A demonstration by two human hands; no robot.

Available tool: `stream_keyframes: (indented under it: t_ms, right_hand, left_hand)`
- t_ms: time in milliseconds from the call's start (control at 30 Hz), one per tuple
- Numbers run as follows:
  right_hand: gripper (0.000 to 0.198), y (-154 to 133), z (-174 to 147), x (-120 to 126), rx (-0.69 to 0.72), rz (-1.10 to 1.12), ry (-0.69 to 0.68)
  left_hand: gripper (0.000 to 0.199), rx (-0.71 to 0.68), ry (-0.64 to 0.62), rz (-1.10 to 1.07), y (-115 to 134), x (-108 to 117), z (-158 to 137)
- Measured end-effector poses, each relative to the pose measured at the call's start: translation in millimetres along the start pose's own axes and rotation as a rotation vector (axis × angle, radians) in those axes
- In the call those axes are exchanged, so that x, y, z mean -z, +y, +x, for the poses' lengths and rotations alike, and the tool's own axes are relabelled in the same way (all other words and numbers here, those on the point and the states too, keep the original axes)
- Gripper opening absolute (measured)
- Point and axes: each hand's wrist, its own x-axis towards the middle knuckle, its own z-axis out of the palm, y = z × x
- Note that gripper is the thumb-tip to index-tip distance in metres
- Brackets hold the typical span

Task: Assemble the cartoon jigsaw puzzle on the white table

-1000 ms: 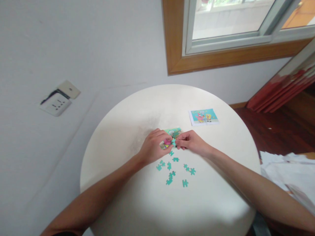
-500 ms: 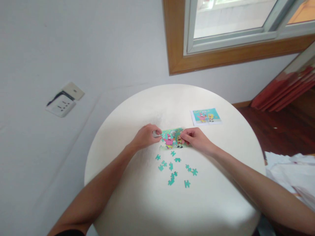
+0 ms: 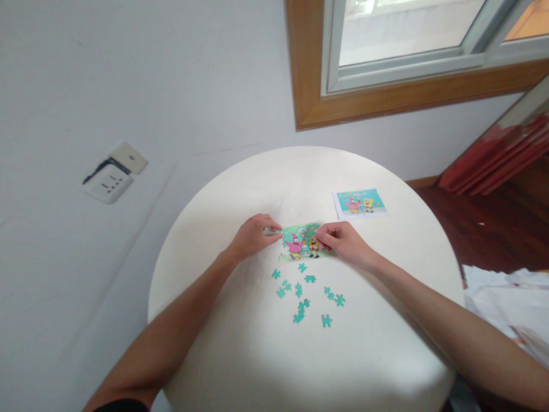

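A partly joined jigsaw puzzle (image 3: 295, 246) with cartoon figures lies flat on the round white table (image 3: 266, 355). At its upper left edge, my left hand (image 3: 256, 236) is closed, with thumb and fingertips pinched on the puzzle's border. My right hand (image 3: 345, 243) is closed too, its fingertips pressed together over the right part of the picture; they hide whatever is between them. Several loose turquoise puzzle pieces (image 3: 326, 320) are scattered on the near side of the puzzle, some overlapping or touching.
A printed reference picture (image 3: 360, 203) lies beyond my right hand. The wall with a socket (image 3: 107, 184) borders the table on the left. A wood-framed window (image 3: 309, 109) is behind it. White papers (image 3: 506, 297) and a red curtain (image 3: 493, 151) are at the right.
The fingertips of my left hand have shifted slightly at the puzzle's edge. My right hand stays almost still over the puzzle, and the loose pieces lie as before.
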Motion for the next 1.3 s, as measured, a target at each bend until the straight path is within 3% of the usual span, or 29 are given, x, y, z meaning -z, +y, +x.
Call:
stream_keyframes:
  t_ms: [400,600,833,1067,1300]
  right_hand:
    - [0.033,0.3,0.2,0.0,-0.011,-0.016,0.016]
    - [0.031,0.7,0.3,-0.1,-0.007,-0.007,0.024]
    - [0.031,0.1,-0.4,0.0,-0.008,-0.019,0.024]
    - [0.032,2.4,0.6,1.4,-0.01,-0.011,0.033]
    - [0.032,4.2,2.3,3.6,-0.002,-0.028,0.047]
  left_hand:
    - [0.008,0.051,-0.026,-0.039,1.9,-9.7,1.0]
    - [0.015,-0.008,0.013,0.025,5.3,-1.5,0.2]
    - [0.016,-0.076,-0.103,0.125,11.4,0.0,-4.4]
    - [0.016,-0.05,0.003,0.085,11.9,1.1,-2.6]
    - [0.03,-0.115,-0.087,0.141,12.0,-0.7,-3.5]
